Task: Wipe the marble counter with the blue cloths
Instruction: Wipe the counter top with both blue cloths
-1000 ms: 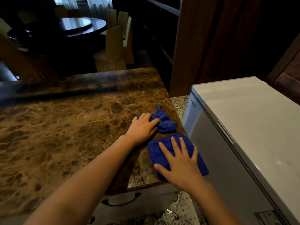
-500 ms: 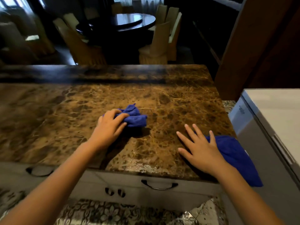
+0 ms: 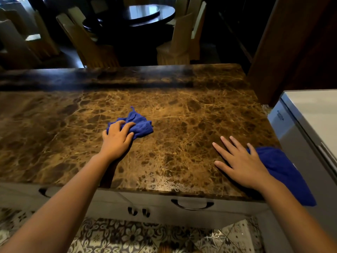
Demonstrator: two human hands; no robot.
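The brown marble counter [image 3: 182, 110] fills the middle of the view. My left hand [image 3: 116, 139] is near its centre, fingers curled over a crumpled blue cloth [image 3: 141, 125] that lies on the marble. My right hand [image 3: 240, 165] rests flat with fingers spread near the front right corner. A second blue cloth [image 3: 284, 172] lies under that hand's outer edge and wrist, draping over the counter's right edge. The right fingers touch bare marble.
A white chest appliance [image 3: 310, 114] stands close against the counter's right end. Drawers with dark handles [image 3: 192, 205] sit below the front edge, above a patterned tile floor. Beyond the counter are a dark round table [image 3: 142, 13] and chairs [image 3: 175, 44]. A wooden panel [image 3: 284, 42] rises at the back right.
My left hand has dragged the crumpled cloth leftward from the right edge toward the counter's middle. My right hand has slid left, mostly off the flat cloth. The view has turned left.
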